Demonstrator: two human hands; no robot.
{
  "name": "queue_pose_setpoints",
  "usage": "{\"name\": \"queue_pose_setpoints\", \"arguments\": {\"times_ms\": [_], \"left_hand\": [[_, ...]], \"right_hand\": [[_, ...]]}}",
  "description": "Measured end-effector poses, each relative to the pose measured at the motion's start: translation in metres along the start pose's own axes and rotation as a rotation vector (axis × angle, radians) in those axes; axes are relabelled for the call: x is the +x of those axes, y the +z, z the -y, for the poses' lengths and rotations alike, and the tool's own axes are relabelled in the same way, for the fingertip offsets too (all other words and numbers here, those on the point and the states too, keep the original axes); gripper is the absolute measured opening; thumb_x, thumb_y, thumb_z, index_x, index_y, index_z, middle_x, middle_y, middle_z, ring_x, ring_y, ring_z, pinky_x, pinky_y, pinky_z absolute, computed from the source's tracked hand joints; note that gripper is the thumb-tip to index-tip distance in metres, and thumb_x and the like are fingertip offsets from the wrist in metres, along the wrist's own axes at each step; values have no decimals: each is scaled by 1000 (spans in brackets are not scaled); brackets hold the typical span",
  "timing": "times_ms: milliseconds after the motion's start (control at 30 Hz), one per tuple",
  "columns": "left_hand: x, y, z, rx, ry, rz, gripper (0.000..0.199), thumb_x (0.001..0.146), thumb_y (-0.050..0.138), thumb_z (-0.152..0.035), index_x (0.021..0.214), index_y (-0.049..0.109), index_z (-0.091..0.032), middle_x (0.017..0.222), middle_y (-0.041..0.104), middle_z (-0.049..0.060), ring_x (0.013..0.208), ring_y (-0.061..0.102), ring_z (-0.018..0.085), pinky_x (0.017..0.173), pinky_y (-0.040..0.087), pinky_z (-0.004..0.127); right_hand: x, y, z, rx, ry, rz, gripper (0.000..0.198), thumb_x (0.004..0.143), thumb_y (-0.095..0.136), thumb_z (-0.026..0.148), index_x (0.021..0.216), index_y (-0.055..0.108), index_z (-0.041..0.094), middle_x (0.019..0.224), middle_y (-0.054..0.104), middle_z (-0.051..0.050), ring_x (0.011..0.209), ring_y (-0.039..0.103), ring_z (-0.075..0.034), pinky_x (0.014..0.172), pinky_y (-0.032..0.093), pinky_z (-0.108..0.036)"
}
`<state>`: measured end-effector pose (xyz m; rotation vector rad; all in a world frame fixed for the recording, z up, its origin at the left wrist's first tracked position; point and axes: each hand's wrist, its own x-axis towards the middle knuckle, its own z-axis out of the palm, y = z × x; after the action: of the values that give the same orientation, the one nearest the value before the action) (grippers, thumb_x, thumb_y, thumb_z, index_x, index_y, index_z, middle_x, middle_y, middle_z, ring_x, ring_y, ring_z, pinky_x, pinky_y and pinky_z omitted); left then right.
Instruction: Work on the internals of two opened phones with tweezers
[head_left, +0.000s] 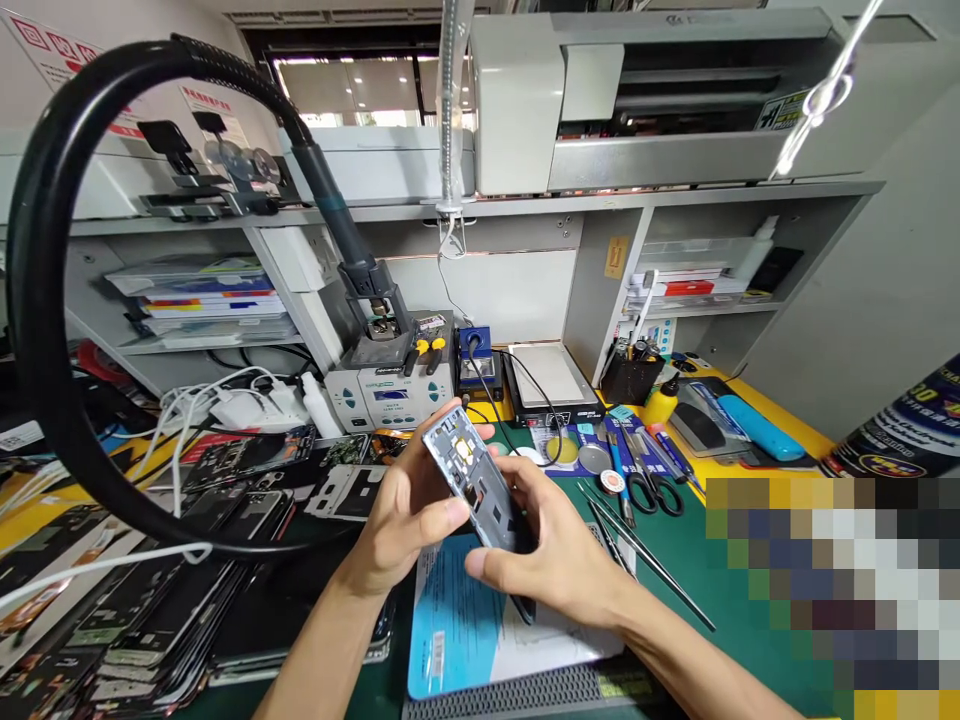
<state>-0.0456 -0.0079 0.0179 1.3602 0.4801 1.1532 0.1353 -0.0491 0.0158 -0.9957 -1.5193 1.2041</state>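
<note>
A phone frame (500, 500), its inner side showing with a gold patch near the top, is held tilted between both hands. My left hand (394, 525) grips the upper left edge, thumb across the front and fingertips behind. My right hand (559, 530) is closed around the right edge lower down, its thumb near the lower front. Beneath them lies a blue and white packet (450, 630) on a dark perforated mat (517, 695). Tweezers (660, 565) lie to the right of my right hand, with scissors (656, 490) beyond them.
Stacked phone parts (172, 590) cover the left side. A thick black hose (37, 330) loops over them from the hot air station (394, 390). Behind my hands stand a soldering iron holder (478, 360) and a flat heating plate (551, 380). A large dark can (907, 420) is at far right.
</note>
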Motion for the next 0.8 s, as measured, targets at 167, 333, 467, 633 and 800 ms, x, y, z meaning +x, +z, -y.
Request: {"name": "queue_pose_setpoints", "arguments": {"times_ms": [167, 333, 467, 633, 800], "left_hand": [[-2, 0, -2, -26, -7, -2, 81, 81, 71, -33, 153, 35, -34, 142, 59, 8, 129, 57, 37, 108, 47, 57], [-2, 0, -3, -41, -18, 4, 81, 81, 73, -31, 152, 36, -35, 142, 60, 7, 130, 56, 35, 108, 48, 53], [-1, 1, -2, -51, -13, 3, 84, 80, 74, -30, 153, 33, -36, 143, 60, 5, 133, 55, 34, 106, 49, 50], [-1, 2, -2, -59, -5, 5, 81, 80, 74, -27, 152, 37, -36, 146, 57, 5, 134, 54, 34, 109, 48, 51], [-2, 0, -2, -72, -7, 25, 85, 79, 75, -29, 154, 34, -36, 148, 56, 6, 134, 53, 34, 108, 48, 50]], "right_hand": [[-1, 0, 3, -17, 4, 4, 60, 71, 82, 25, 124, 54, 28, 117, 66, -4, 107, 61, -29, 92, 48, -43], [-2, -1, 3, -30, 8, 8, 62, 72, 83, 27, 126, 53, 27, 117, 66, -4, 107, 62, -28, 92, 48, -42], [-2, -2, 1, -47, 0, 6, 62, 71, 84, 28, 125, 53, 28, 116, 66, -3, 106, 62, -28, 91, 49, -43], [-1, -2, 3, -71, -11, -5, 62, 71, 84, 27, 125, 53, 29, 117, 66, -2, 107, 61, -28, 93, 48, -44], [-2, -2, 5, -82, -13, -2, 63, 71, 84, 27, 126, 52, 28, 117, 66, -2, 107, 61, -28, 91, 49, -42]]}}
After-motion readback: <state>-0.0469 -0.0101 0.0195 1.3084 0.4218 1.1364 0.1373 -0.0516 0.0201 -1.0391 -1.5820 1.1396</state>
